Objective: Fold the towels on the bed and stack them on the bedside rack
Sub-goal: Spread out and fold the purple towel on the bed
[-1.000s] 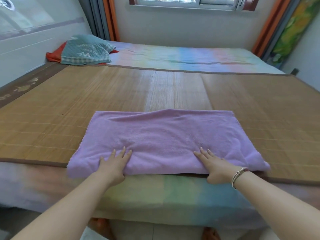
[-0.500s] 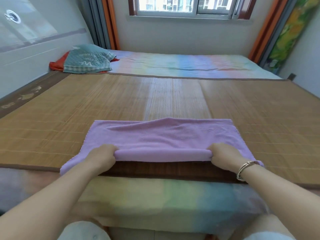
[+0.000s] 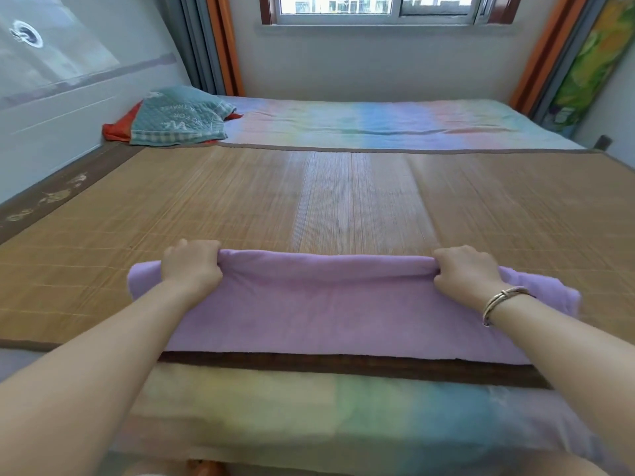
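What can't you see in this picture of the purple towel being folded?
All in the head view:
- The bedside rack: nowhere in the frame.
- Fingertips of the left hand and right hand: curled under the purple towel.
- The towel's lower layers: covered by the top fold.
- Lettering on the teal pillow: too small to read fully.
- Other towels: none shown.

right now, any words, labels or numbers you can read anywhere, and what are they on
"FOR" and "A TRAVEL...", upside down, last letters unclear: on the teal quilted pillow at the far left of the bed.
Large letters below them, perhaps "VL" or "WL": same pillow, too distorted to be sure.
Round emblem on the left wall panel: no readable text.
Purple towel, bamboo mat, bracelet: no text.
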Motion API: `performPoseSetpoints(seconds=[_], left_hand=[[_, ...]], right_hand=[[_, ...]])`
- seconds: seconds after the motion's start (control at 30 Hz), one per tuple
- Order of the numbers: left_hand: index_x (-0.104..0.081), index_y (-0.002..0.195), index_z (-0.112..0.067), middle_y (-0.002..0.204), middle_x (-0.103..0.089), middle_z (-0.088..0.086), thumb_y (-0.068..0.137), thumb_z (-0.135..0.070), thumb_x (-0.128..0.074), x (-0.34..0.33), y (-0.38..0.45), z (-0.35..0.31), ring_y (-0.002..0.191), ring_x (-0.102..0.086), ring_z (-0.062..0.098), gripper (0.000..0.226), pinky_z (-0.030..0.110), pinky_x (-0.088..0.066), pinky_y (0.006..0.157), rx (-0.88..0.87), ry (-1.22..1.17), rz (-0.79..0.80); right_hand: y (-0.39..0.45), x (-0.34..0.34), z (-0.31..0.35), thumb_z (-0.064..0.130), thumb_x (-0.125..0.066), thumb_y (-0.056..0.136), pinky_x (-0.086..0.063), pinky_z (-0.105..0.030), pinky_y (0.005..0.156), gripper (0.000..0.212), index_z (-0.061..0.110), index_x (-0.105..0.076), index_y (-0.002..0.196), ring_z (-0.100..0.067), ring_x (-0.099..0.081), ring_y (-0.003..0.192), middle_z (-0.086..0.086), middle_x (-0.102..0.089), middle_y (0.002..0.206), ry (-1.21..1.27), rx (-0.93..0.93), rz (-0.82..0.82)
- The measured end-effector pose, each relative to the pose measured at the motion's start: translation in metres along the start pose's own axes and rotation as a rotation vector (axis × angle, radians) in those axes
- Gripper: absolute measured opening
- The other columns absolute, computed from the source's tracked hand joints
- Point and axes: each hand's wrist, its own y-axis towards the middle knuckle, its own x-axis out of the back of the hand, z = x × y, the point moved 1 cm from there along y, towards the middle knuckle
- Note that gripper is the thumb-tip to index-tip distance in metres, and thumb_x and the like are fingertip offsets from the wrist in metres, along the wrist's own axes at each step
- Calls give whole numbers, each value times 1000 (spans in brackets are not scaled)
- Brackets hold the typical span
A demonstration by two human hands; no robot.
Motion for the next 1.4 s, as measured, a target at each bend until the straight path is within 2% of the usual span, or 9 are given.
performPoseSetpoints(seconds=[0.1,0.23,0.5,0.73,0.97,1.07,1.2,1.33,1.4], left_hand=[[-55,115,-18,128,-56,9,87,-10,-44,-29,11,-14,122,-45,33,31,43,-34,104,85,49,37],[-10,152,-20,161,5,3,96,-12,-33,-73,4,-35,147,2,33,62,53,-2,117,162,-140,142],[-8,149,-46,160,2,-15,76,-70,4,-94,-43,-128,149,6,18,78,57,3,114,-262,-346,191],[12,148,-46,159,14,-16,94,-62,-8,-105,-44,-129,147,15,17,60,58,8,114,-206,-215,284],[-2,151,-40,161,9,-10,100,-51,-16,-84,-49,-154,148,8,25,55,60,-3,115,-104,-289,322],[-12,151,-41,161,6,-11,99,-50,-23,-71,-59,-185,149,4,22,53,59,-5,115,-208,-348,281],[-9,149,-48,159,10,-17,96,-60,-23,-68,-73,-224,148,10,20,56,63,-2,113,-264,-331,345],[-6,148,-50,158,13,-19,94,-63,-21,-72,-73,-221,148,13,19,57,63,2,113,-236,-309,392],[-5,148,-50,158,14,-18,94,-64,-21,-71,-75,-220,147,15,20,58,63,3,113,-228,-295,420]], right_hand=[[23,-19,7,12,-48,85,-36,-38,92,30,18,-52,114,-27,-48,115,-5,-58,120,-119,-37,-33],[34,-59,14,16,-41,93,-27,-45,112,49,15,-32,141,-24,-37,134,-7,-40,144,-72,-19,-54],[-3,-94,43,58,3,84,-1,-37,120,75,33,-16,152,-11,-4,148,7,-10,160,304,290,-35],[-11,-116,-55,55,20,73,9,-33,118,85,31,2,152,-9,8,147,12,5,160,90,74,43],[-35,-121,-140,41,-27,100,-18,-43,117,60,10,-19,151,-25,-18,145,-10,-20,158,389,-328,41],[-35,-115,-148,29,-49,95,-37,-35,96,45,0,-48,130,-31,-48,118,-20,-52,132,807,-509,-86],[-32,-105,-138,31,-51,93,-35,-30,73,31,2,-59,102,-26,-52,89,-19,-63,114,1090,-662,91],[-29,-93,-127,51,-54,88,-39,-28,84,62,6,-51,130,-28,-57,114,-11,-58,128,1256,-696,301],[-29,-87,-125,51,-54,88,-48,-24,76,51,21,-56,129,-20,-62,109,-1,-64,121,1460,-549,341]])
